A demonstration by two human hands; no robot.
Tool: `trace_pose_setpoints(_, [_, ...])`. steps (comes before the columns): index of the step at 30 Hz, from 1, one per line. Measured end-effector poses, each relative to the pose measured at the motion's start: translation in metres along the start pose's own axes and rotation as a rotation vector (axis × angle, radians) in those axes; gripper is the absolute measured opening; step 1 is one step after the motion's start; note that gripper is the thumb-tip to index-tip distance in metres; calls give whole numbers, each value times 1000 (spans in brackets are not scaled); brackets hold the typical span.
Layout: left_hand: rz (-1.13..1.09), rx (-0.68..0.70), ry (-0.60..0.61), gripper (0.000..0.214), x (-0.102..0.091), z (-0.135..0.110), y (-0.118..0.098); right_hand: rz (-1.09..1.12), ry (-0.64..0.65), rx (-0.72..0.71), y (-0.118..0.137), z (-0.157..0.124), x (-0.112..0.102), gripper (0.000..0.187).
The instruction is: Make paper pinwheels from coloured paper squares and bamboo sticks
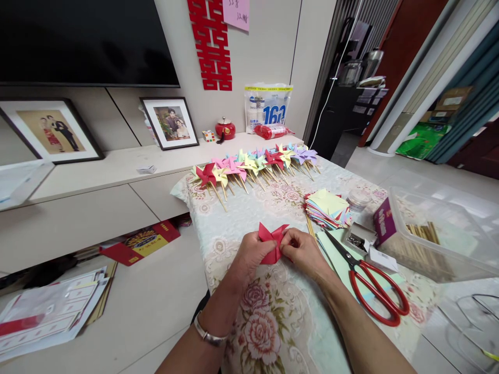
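A floral-covered tabletop (241, 205) spans the frame's centre, with a row of pinwheels (275, 157) along its upper edge and red-handled scissors (354, 261) at lower right. Just below centre, left hand (250, 253) and right hand (301, 252) each have a closed, pinching grip on folded red paper (270, 235).

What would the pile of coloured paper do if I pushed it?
The paper pile would probably slide apart, since its edges stick out unevenly. Its sheets look thin, so one alone might bend easily.

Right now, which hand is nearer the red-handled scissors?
Right. The right hand is left of the scissors, nearby; the left hand is farther left, across the red paper pinwheel.
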State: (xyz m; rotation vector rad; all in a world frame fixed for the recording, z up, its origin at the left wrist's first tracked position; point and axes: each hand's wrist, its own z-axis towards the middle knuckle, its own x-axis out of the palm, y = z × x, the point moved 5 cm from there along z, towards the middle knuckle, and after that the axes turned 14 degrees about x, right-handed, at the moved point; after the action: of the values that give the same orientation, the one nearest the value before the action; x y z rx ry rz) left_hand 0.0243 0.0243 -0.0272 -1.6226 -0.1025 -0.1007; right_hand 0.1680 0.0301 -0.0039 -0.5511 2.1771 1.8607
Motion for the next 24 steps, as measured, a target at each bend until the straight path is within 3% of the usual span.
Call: trace_pose_setpoints(24, [-15, 1, 34, 14, 2, -3, -2, -32, 10, -4, -1, 1, -1, 5])
